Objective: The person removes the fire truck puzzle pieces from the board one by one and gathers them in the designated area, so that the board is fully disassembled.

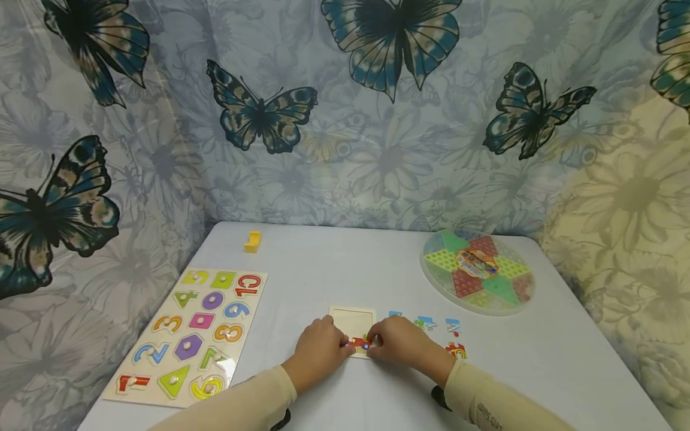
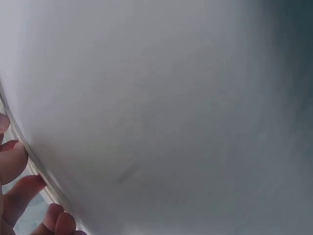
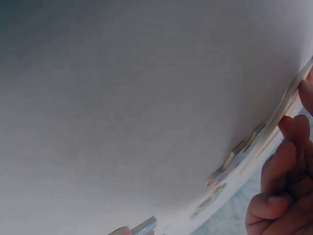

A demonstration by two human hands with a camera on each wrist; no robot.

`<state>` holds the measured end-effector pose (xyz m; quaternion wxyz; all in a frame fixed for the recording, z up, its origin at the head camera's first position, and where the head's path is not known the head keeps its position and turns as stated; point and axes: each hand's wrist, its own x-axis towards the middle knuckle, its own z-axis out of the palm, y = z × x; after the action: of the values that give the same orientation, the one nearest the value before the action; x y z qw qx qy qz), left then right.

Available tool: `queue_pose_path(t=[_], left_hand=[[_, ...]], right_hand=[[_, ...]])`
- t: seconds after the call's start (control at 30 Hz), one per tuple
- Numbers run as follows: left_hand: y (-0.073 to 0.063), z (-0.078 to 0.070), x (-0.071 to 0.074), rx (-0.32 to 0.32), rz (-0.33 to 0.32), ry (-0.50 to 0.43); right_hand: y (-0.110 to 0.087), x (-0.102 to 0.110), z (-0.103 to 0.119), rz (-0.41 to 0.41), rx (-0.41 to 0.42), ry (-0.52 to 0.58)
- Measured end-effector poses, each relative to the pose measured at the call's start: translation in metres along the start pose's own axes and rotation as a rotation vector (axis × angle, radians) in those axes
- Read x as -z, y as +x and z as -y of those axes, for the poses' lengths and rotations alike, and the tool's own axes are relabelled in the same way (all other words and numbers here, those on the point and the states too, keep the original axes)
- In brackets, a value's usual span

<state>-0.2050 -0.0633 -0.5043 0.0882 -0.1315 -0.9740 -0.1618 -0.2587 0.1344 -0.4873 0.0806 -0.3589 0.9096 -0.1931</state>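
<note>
A small wooden puzzle tray (image 1: 351, 321) lies in front of me, its upper part bare. At its lower part is a puzzle piece (image 1: 358, 343) with a red vehicle picture. My left hand (image 1: 320, 347) pinches the piece's left end between thumb and forefinger, other fingers at the tray's left side. From the right, my right hand (image 1: 403, 342) pinches the piece's other end, fingers curled. Both wrist views look low across the white table; left fingertips (image 2: 17, 159) and right fingertips (image 3: 288, 127) show at the frame edges. Whether the piece lies flat is hidden by the fingers.
Loose puzzle pieces (image 1: 426, 322) lie right of the tray, one red (image 1: 457, 349) beside my right wrist. A number-and-shape board (image 1: 221, 353) occupies the left side. Farther back are a yellow block (image 1: 253, 242) and a round plastic-covered game board (image 1: 439, 281).
</note>
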Motion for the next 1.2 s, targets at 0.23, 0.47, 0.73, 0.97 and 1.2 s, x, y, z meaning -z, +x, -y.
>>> queue_pose_path(t=[0.23, 0.47, 0.73, 0.97, 1.2], left_hand=[[0.002, 0.004, 0.002, -0.012, -0.005, 0.0], [0.003, 0.004, 0.005, -0.004, 0.02, 0.023], [0.003, 0.006, 0.001, 0.024, 0.052, -0.114], [0.001, 0.013, 0.006, 0.033, 0.101, -0.196], [0.0, 0.011, 0.009, -0.005, 0.099, -0.191]], right_hand=[[0.003, -0.001, -0.001, 0.011, -0.039, 0.047], [-0.001, 0.006, 0.001, -0.016, -0.049, 0.035], [-0.059, 0.03, -0.035, -0.015, -0.092, 0.036], [-0.126, 0.037, -0.08, 0.044, -0.136, 0.122], [-0.152, 0.047, -0.098, 0.053, -0.176, 0.123]])
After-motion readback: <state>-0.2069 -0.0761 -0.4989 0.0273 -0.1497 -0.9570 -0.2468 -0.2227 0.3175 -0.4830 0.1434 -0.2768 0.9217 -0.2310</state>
